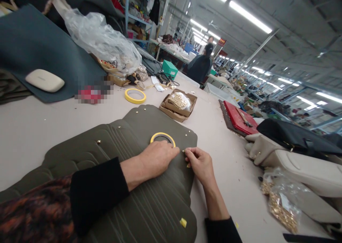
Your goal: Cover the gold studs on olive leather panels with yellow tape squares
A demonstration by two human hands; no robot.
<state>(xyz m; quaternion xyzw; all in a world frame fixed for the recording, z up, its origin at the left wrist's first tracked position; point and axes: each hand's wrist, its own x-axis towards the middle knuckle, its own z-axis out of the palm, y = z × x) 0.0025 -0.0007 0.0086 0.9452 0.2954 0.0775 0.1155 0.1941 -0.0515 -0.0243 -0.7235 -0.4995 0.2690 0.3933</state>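
Observation:
A dark olive, leather-like panel (157, 186) with stitched lines lies across the table under both hands. Small gold studs show along its edges, one of them a raised stud (98, 142) at the left. My left hand (157, 159) is closed over the panel, against the near side of a yellow tape roll (171, 139); its fingertips are hidden. Close to the panel's right edge, my right hand (200, 163) pinches a small gold stud (184, 151). A bit of yellow tape (188, 165) shows below those fingers, and another yellow scrap (183, 222) lies nearer me.
Beyond the panel stand a cardboard box (175, 113) of gold hardware and a second tape roll (135, 96). At right are a red board (237, 117) with a hammer (244, 118), bags, and bagged gold hardware (283, 209). A person (200, 67) is in the background.

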